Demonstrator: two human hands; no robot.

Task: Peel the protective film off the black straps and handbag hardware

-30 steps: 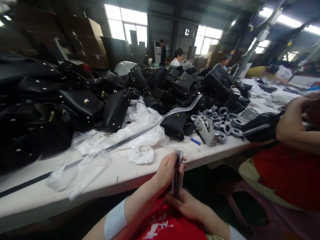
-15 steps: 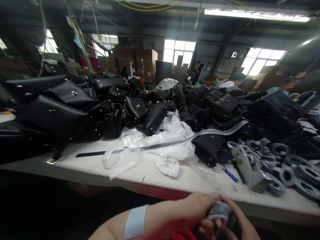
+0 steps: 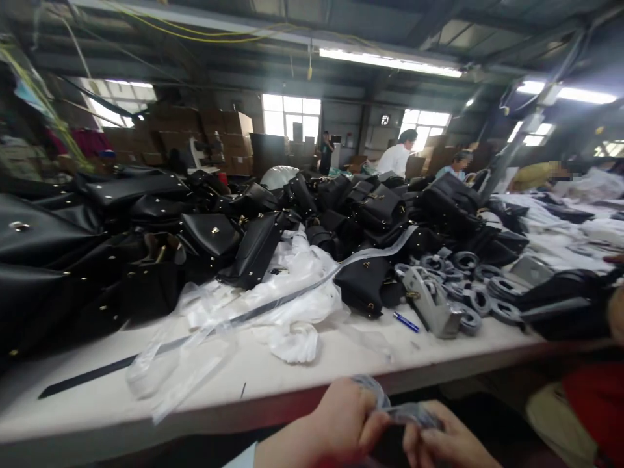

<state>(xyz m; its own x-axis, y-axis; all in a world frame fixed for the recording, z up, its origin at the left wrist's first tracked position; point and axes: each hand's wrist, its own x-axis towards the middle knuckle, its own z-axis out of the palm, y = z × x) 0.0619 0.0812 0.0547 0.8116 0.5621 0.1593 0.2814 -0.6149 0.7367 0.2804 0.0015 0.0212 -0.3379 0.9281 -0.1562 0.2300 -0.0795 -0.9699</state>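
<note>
In front of the table edge, both my hands are closed on a coiled strap point(image 3: 414, 414) that looks wrapped in clear film. My left hand point(image 3: 344, 416) grips its left side, with a loop showing above the fingers. On the other side my right hand point(image 3: 441, 437) pinches the strap, fingers curled inward. The strap's lower part is hidden by my fingers. Across the white table runs a long dark strap point(image 3: 273, 304), partly sleeved in clear plastic. Similar wrapped coils point(image 3: 475, 296) lie in a pile at the right, beside a grey tape dispenser point(image 3: 431, 305).
Black handbags point(image 3: 253, 250) are heaped along the table point(image 3: 205, 390). Crumpled white wrapping point(image 3: 297, 286) lies midway, and a blue pen point(image 3: 406, 322) rests near the dispenser. At the right edge sits a person in a red garment point(image 3: 597, 403); other people stand farther back.
The view has swung right, showing more of the right side. My hands have moved apart slightly, and the wrapped strap now shows stretched between them.
</note>
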